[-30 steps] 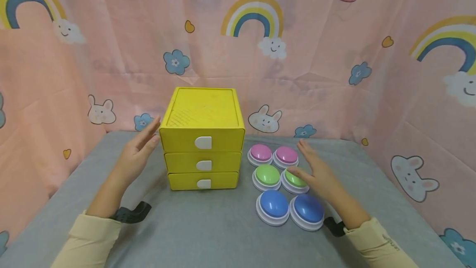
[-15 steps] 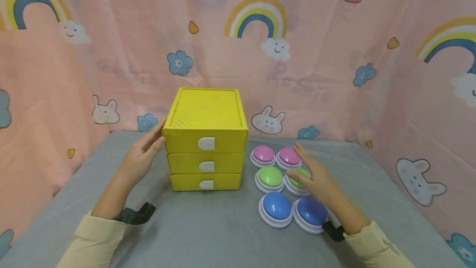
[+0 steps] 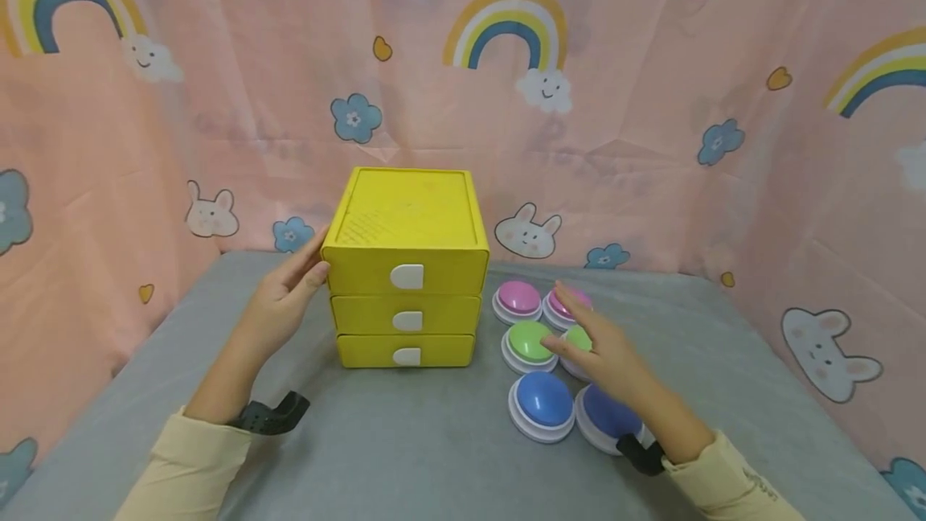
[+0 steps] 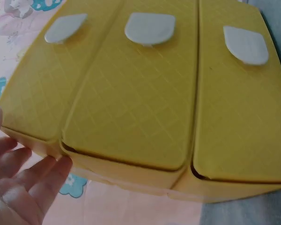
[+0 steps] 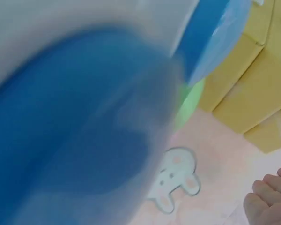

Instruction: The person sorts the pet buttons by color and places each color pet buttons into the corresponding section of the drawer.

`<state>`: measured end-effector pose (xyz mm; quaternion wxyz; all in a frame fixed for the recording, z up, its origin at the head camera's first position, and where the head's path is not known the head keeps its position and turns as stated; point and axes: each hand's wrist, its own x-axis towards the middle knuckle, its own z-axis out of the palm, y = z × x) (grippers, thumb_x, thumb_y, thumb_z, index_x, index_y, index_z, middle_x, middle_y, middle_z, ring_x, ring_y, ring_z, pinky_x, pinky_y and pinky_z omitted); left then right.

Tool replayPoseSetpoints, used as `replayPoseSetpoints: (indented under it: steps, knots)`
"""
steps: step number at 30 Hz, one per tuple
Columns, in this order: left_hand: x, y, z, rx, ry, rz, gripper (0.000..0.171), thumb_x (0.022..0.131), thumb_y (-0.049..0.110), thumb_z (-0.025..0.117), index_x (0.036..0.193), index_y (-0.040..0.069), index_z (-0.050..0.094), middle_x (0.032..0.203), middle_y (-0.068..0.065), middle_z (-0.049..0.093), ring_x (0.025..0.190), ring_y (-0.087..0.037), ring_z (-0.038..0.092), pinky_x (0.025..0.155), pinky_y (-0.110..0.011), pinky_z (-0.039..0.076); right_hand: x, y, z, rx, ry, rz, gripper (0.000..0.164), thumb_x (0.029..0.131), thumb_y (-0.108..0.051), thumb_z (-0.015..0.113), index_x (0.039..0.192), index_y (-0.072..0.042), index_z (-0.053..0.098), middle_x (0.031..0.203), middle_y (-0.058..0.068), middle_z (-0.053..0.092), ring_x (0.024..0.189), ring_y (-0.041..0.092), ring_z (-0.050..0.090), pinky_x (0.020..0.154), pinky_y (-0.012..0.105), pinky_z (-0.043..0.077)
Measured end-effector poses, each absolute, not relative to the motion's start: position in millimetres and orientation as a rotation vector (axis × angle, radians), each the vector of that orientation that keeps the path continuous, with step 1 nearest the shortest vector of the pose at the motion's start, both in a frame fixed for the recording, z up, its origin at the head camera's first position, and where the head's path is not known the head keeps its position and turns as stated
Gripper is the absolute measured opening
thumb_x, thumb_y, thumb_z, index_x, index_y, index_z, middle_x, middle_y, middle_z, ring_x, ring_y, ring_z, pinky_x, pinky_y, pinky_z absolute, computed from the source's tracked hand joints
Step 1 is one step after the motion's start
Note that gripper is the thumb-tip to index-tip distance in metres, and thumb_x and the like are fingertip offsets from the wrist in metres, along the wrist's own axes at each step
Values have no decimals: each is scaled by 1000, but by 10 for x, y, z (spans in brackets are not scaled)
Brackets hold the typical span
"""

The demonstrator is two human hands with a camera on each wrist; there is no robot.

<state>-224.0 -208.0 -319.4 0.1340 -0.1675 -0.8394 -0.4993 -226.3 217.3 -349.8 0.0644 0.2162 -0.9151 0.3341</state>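
A yellow three-drawer box [image 3: 405,211] with white drawer tabs stands on the grey cloth, all its drawers shut. The fingers of my left hand [image 3: 278,308] lie fairly straight against the upper left side of the box; in the left wrist view these fingertips [image 4: 61,164] touch its edge. To the right of the box are domed push buttons in pairs: pink [image 3: 519,297], green [image 3: 530,341] and blue [image 3: 545,399]. My right hand [image 3: 611,356] hovers over the right-hand buttons, fingers extended, holding nothing. It partly hides the right pink and green buttons.
Grey cloth [image 3: 405,449] covers the table. A pink curtain [image 3: 615,103] printed with rainbows, rabbits and flowers hangs behind and on both sides. Dark wrist straps [image 3: 271,415] sit on both wrists.
My left hand has gone from just beside the box to touching its left side. My right hand has shifted left over the buttons. The whole scene slides slightly right as the head view turns.
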Motion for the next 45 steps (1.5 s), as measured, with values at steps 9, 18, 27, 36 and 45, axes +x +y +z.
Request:
replayPoseSetpoints:
  steps: [9,18,27,36,45]
  knots:
    - [-2226,-2040,-3165,-443,-2428,-1452,52,108,37,40,157,37,24,162,0,30,146,-26,38,113,-43,41,-2161,1955,-3380,643,-2813,1017,76,94,-43,66,158,-20,32,157,14,39,137,43,47,107,65,42]
    - [-2244,-2040,-3186,-420,-2410,-1437,52,108,37,38,158,29,26,161,-2,33,140,-26,46,109,-42,46,-2050,1710,-3279,769,-2662,1242,60,92,-27,72,147,-11,51,145,10,56,130,35,57,106,50,47]
    - [-2214,-2021,-3156,-399,-2381,-1489,49,108,33,40,156,29,31,160,-1,37,136,-25,49,95,-4,45,-2044,1466,-3165,667,-2661,1679,50,96,-30,67,141,-11,58,140,9,62,129,29,59,103,38,54]
    - [-2254,-2051,-3174,-381,-2393,-1468,50,107,38,41,156,29,32,159,0,38,137,-24,50,101,-18,51,-2091,1163,-3068,608,-2711,1885,44,98,-34,63,134,-10,63,135,9,65,127,26,61,109,46,48]
    - [-2265,-2069,-3176,-383,-2404,-1489,50,108,38,39,156,27,32,159,-1,38,139,-24,47,105,-28,51,-2225,921,-2976,614,-2673,2243,51,100,-40,58,134,-2,60,131,16,66,123,25,64,104,36,52]
